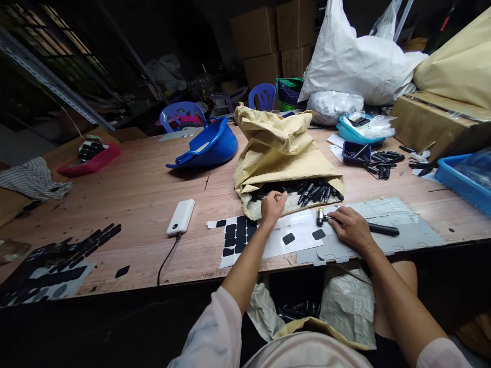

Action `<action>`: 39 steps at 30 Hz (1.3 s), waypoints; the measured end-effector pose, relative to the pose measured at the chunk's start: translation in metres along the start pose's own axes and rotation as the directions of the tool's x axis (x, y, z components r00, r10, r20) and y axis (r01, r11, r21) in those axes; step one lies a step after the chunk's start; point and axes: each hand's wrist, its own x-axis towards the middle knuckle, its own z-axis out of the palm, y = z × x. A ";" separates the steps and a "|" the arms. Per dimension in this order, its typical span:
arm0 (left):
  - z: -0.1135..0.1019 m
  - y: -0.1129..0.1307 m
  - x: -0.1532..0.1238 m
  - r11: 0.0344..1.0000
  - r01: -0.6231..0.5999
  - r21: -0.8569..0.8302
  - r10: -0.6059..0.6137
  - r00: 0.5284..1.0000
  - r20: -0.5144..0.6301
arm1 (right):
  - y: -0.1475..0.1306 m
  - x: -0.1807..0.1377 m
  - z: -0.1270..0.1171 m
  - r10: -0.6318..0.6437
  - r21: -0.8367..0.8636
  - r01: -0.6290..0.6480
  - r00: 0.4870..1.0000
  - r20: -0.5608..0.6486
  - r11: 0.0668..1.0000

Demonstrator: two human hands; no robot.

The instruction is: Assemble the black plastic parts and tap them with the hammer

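Head view: my left hand point(273, 206) curls at the sack's point(286, 166) mouth, my right hand point(352, 226) over the hammer point(383, 229). I can't tell either grip.

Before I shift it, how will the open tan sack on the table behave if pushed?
The tan sack would probably crumple, since its top is creased and slumped. It may also spill, as black parts lie loose at its open mouth.

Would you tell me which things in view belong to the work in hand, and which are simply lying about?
Probably in use:
yellow sack of black parts, by the left hand
hammer, under the right hand
white sheet with black patches
grey mat

Apparently just lying about:
white power bank
blue basin
red tray
striped cloth
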 end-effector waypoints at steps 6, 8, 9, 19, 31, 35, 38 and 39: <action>0.010 0.028 0.066 0.928 0.281 0.246 -0.282 0.959 -0.033 | -0.001 0.000 -0.001 0.014 -0.009 -0.014 1.000 0.019 1.000; 0.013 0.029 0.070 0.915 0.301 0.270 -0.309 0.951 -0.014 | -0.001 0.000 -0.001 0.019 -0.001 -0.019 1.000 0.022 1.000; 0.014 0.029 0.070 0.912 0.303 0.275 -0.314 0.950 -0.007 | -0.001 0.000 -0.001 0.022 0.004 -0.022 1.000 0.022 1.000; -0.023 -0.004 -0.010 0.983 -0.159 0.087 0.131 0.956 0.261 | -0.001 0.000 0.001 0.044 0.007 -0.044 0.999 0.017 0.999; 0.013 -0.044 -0.071 0.897 -0.441 0.032 0.415 0.865 0.283 | 0.005 0.000 0.000 -0.052 -0.031 0.053 0.998 0.026 0.998; 0.013 -0.044 -0.071 0.903 -0.428 0.037 0.401 0.871 0.286 | 0.001 0.000 -0.008 -0.078 -0.033 0.079 0.997 0.021 0.996; 0.012 -0.043 -0.071 0.902 -0.429 0.048 0.398 0.869 0.294 | -0.013 -0.002 -0.015 -0.047 0.019 0.047 0.999 -0.023 0.999; 0.012 -0.043 -0.071 0.904 -0.426 0.046 0.395 0.870 0.296 | -0.019 -0.003 -0.016 -0.039 0.049 0.041 0.999 -0.035 0.998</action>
